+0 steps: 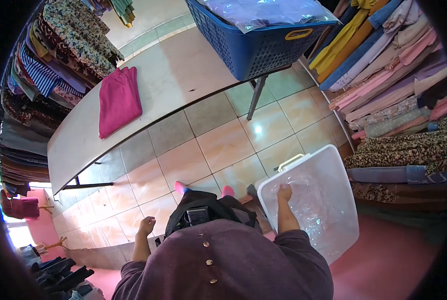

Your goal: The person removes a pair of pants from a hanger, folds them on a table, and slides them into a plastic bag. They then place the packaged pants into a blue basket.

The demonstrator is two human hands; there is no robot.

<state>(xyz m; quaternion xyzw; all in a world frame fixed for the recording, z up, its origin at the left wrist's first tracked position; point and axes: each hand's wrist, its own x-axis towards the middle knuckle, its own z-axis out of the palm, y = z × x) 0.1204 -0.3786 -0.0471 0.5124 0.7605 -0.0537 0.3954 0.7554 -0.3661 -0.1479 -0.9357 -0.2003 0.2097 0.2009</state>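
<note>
Beside the white bin (333,165), the right hand (284,192) closes on clear plastic (308,210) inside it, likely lifting a bag; the left hand (146,226) hangs loosely curled, away from it.

My purple knit top (233,260); translucent white plastic tub (328,185); blue perforated plastic basket (253,47), yellow handle; folded magenta cloth (118,100); cream tabletop (173,75).

The person wears a dark purple top with long sleeves pushed up above the elbows and a row of small round pale buttons down the middle. A black pouch with a dark strap sits at the waist. Bright pink socks cover both feet, and the left hand (146,226) and right hand (284,192) are bare
</note>
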